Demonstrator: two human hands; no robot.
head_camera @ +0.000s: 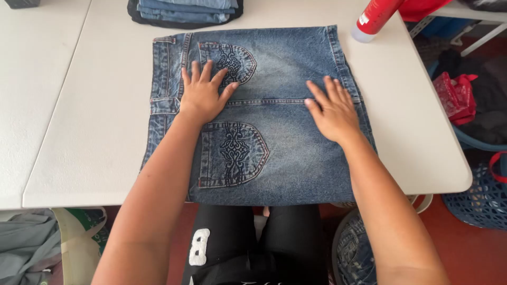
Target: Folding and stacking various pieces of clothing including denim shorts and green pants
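Folded blue denim jeans (pixel 274 121) with embroidered back pockets lie flat on the white surface (pixel 100 132), front edge hanging over a bit. Left hand (pixel 203 95) and right hand (pixel 332 112) both press down on them, fingers spread, pinching nothing. Stack of folded jeans (pixel 185 11) and a red bottle (pixel 376 18) sit at the far edge.

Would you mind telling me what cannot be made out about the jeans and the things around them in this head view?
- Folded jeans: the layers beneath are hidden by the top one; the left hand and right hand cover parts.
- Stack of jeans: cut off by the top edge.
- Red bottle: top cut off by that edge.
- Blue basket: cut by the right edge.
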